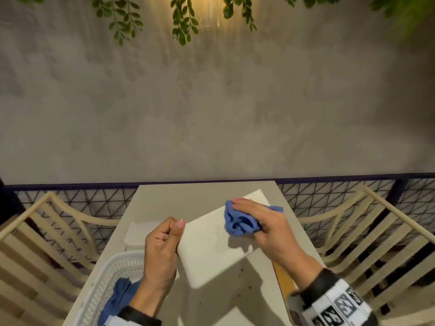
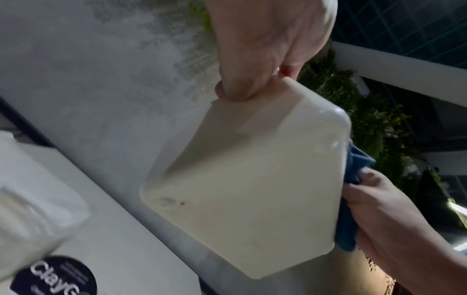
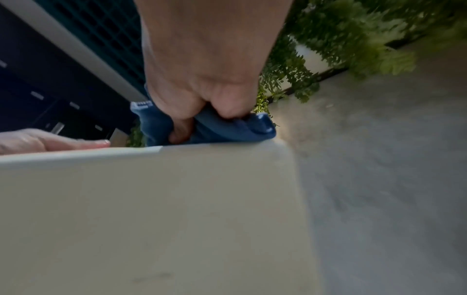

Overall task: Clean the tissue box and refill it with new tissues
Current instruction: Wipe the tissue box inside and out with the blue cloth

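At your far left a white basket [image 1: 110,276] sits on the table [image 1: 164,198] with a dark blue rag [image 1: 120,295] inside, and a pack of tissues [image 1: 138,234] lies just beyond it. Your left hand [image 1: 162,245] pinches the near-left edge of the white tissue box [image 1: 207,245]: thumb on the upper face, curled fingers [image 2: 235,87] underneath, so the box hangs tilted above the table rather than resting on it. A patch of small perforations shows on its top face. The left wrist view shows a brownish smudge on the box's underside. To the right, your right hand [image 1: 256,220] grips a bunched blue cloth [image 1: 240,222], fingers [image 3: 227,103] curled into the fabric, pressing it against the box's far-right part. A cream slatted chair [image 1: 367,234] stands at each side of the table.
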A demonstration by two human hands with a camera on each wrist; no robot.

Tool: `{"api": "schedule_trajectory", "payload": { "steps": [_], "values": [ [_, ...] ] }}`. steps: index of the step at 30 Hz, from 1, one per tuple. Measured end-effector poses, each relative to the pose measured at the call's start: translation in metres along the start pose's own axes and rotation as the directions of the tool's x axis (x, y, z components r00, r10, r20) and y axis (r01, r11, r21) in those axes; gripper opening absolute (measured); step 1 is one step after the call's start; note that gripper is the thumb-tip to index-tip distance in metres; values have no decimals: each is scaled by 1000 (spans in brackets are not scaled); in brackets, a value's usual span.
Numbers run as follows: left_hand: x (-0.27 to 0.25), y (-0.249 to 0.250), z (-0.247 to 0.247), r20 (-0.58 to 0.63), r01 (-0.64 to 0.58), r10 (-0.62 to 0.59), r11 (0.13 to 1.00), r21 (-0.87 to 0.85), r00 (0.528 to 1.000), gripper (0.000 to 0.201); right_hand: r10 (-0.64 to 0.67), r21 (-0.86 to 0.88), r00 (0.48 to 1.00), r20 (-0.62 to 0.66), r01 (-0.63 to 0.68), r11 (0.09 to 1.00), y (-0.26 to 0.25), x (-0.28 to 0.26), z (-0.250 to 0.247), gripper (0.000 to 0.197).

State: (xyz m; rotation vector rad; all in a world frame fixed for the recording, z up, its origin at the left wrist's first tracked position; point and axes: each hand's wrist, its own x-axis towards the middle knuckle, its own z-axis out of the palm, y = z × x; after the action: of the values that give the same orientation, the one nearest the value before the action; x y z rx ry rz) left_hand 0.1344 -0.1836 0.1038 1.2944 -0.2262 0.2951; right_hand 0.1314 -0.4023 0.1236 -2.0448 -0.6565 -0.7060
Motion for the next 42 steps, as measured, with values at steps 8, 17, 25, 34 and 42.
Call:
{"api": "schedule_trajectory", "payload": {
  "steps": [8, 17, 25, 34, 42],
  "values": [
    [-1, -1, -2, -52, 9, -11, 999, -41, 999, 42, 7, -12, 981, 196, -4, 1000, 4, -52, -23, 42],
    [-11, 1, 2, 215, -65, 21, 978, 200, 976, 41, 889, 649, 442, 119, -712, 267, 32, -14, -49, 21],
    [-17, -22, 0, 504, -331, 50, 809, 486, 862, 34, 930, 565, 241, 276, -824, 45, 60, -61, -41, 35],
    [-37, -114, -25, 83, 204, -318, 764, 612, 944, 39, 969, 401, 226, -104, -882, 249, 93, -121, 24, 29],
    [-53, -150, -20, -82, 407, -436, 732, 547, 896, 40, 946, 350, 265, -188, -882, 316, 110, -131, 50, 26]
  ]
}}
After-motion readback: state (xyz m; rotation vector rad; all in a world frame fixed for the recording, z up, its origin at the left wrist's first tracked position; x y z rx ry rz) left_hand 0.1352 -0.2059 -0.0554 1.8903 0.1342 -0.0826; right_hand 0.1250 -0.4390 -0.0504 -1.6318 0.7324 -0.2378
